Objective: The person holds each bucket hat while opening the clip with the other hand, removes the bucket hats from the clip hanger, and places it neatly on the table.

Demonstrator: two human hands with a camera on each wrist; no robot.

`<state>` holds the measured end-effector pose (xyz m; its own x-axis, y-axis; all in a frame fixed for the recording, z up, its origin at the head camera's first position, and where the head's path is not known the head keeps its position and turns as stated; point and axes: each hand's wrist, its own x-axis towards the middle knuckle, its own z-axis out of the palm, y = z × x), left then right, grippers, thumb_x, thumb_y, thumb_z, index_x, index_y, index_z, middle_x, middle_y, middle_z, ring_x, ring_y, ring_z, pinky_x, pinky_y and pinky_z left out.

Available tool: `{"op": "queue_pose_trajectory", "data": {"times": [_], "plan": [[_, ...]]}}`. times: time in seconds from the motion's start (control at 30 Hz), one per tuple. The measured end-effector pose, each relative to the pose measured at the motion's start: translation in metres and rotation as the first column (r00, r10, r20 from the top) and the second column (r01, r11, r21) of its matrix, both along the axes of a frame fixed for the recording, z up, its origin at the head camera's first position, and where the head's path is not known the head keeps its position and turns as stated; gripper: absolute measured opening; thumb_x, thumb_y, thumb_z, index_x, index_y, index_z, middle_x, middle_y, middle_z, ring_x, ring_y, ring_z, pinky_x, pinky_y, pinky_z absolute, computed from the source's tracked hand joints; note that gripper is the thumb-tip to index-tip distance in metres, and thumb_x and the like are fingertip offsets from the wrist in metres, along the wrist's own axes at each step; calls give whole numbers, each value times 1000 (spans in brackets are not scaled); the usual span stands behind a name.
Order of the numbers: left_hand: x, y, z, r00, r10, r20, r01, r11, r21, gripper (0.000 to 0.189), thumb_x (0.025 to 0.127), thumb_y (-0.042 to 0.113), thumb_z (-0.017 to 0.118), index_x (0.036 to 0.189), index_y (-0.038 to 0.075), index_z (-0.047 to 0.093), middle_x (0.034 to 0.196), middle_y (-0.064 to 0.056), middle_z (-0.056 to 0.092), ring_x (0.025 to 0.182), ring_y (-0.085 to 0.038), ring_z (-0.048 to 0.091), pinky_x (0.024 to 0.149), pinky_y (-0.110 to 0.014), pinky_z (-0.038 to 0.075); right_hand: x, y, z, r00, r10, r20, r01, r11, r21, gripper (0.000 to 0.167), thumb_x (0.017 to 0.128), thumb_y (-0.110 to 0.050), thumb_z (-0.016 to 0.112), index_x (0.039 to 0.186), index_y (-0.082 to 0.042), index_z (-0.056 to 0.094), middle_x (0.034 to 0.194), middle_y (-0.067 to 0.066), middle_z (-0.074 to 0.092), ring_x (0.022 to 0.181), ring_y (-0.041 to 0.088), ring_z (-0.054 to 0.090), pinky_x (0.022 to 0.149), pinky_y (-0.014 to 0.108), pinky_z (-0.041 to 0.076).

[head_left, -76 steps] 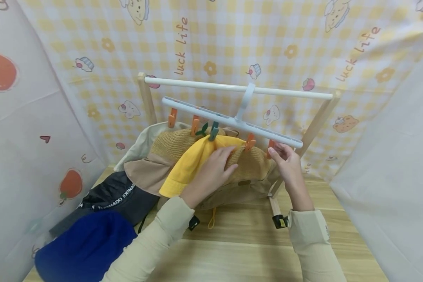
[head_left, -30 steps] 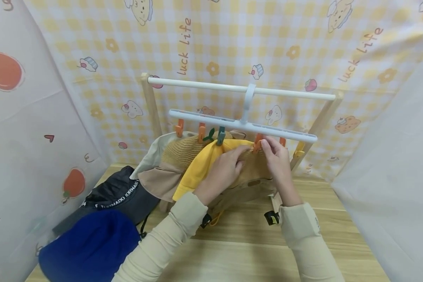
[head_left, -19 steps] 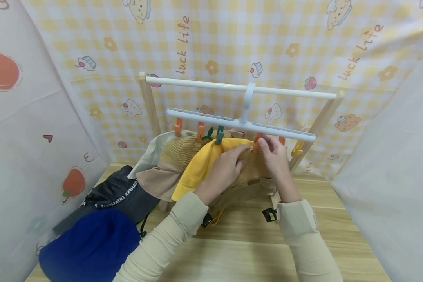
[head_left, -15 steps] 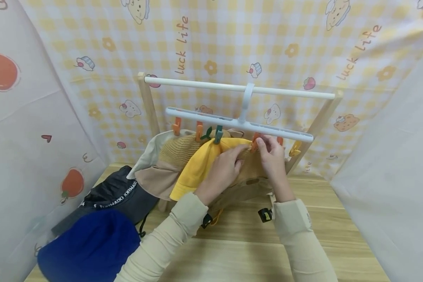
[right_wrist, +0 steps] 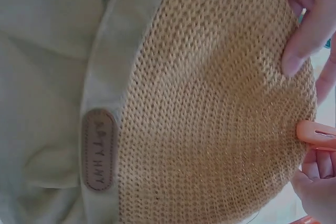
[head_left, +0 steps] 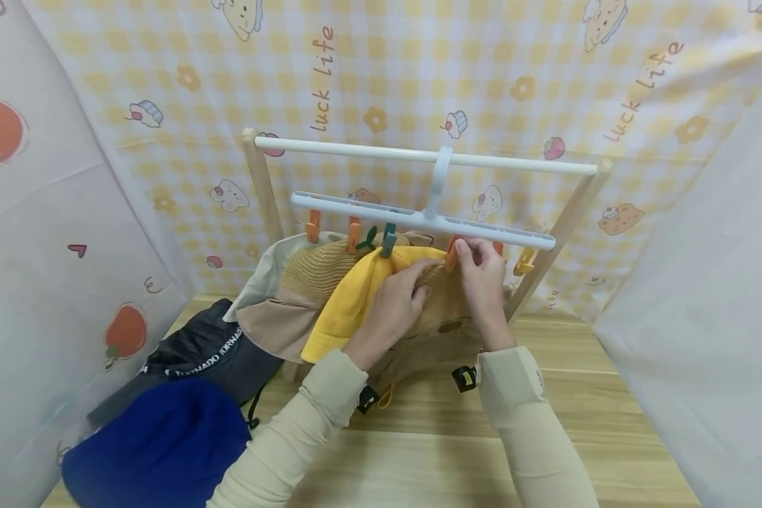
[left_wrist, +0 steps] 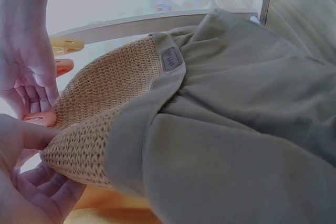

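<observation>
My left hand (head_left: 390, 307) pinches the top of a straw bucket hat (right_wrist: 210, 103) with a khaki brim and small label. Right beside it, my right hand (head_left: 485, 286) pinches an orange clothespin (head_left: 452, 255) between thumb and fingers; in the right wrist view the clothespin's tip laps over the edge of the woven crown. That clothespin hangs from a pale blue clip hanger (head_left: 368, 206). Just left of my left hand, a yellow hat (head_left: 343, 303) hangs from a green clothespin (head_left: 389, 241). Farther left, orange clothespins hold a straw hat (head_left: 317, 271) with a tan brim and an off-white hat (head_left: 260, 271).
The hanger hooks over the white rail of a wooden-legged rack (head_left: 355, 147). Right of my hand hang another orange clothespin (head_left: 498, 247) and a yellow clothespin (head_left: 523, 261). A blue hat (head_left: 159, 444) and a black hat (head_left: 209, 353) lie on the wooden table at left.
My right hand has moved left from the outer orange clothespin to the one beside my left hand. The hanger has tilted closer to level, and the yellow clothespin has come into view.
</observation>
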<state>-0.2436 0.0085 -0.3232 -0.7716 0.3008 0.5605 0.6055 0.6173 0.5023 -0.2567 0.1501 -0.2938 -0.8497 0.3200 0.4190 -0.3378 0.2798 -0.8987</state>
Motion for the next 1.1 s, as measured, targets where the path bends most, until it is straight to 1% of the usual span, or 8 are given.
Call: {"op": "queue_pose_trajectory", "data": {"times": [0.17,0.3,0.4,0.67,0.8,0.87,0.93,1.1], "plan": [[5,-12,-3,997,-37,68,34,999,42,35,90,7,57,122,20,58,83,-2,66,61,-12,49,56,-23,40,0,0,5,998,26,49,-28,999,29,27,95,-16,53,110,5,60,102,14,60,85,8,53,75,17,42],[11,-27,-7,992,-49,119,45,998,35,31,90,7,57,118,20,61,64,3,53,55,-10,42,52,-21,35,1,6,11,988,100,120,-114,987,116,34,96,-17,51,123,5,53,121,18,57,110,20,54,96,27,42],[18,-41,-7,990,-55,127,52,998,27,28,89,8,61,115,20,63,62,5,48,54,-8,41,51,-21,34,3,11,14,974,146,173,-173,973,154,41,97,-19,50,130,3,47,132,18,52,124,25,48,105,34,38],[38,-91,0,973,-129,189,111,988,105,24,87,11,65,110,18,66,74,2,65,61,-6,55,55,-23,45,3,14,17,966,168,198,-203,964,171,42,96,-15,50,134,2,43,131,19,52,122,28,50,104,37,39],[47,-117,-3,962,-156,224,131,984,124,23,86,12,66,109,17,66,75,1,64,62,-6,55,57,-23,46,4,16,18,963,187,192,-222,959,177,43,96,-15,50,135,1,42,131,19,52,122,27,49,104,37,39],[51,-130,-7,948,-169,268,136,981,137,23,86,13,66,109,16,66,76,0,64,62,-5,55,58,-22,46,4,16,18,962,192,193,-225,959,172,43,96,-14,51,135,1,42,131,19,52,122,27,50,104,37,39],[56,-142,-12,925,-178,335,134,979,151,23,86,15,66,109,15,66,79,-2,65,65,-5,56,60,-22,47,3,15,18,962,191,196,-224,960,167,43,96,-15,51,135,1,42,131,19,51,122,27,49,104,36,39],[66,-169,-29,838,-208,505,111,970,215,27,87,18,65,112,11,64,86,-6,68,75,-5,61,69,-23,49,2,13,17,961,190,200,-223,962,156,43,96,-15,51,135,1,42,133,19,51,123,27,49,105,35,39]]}}
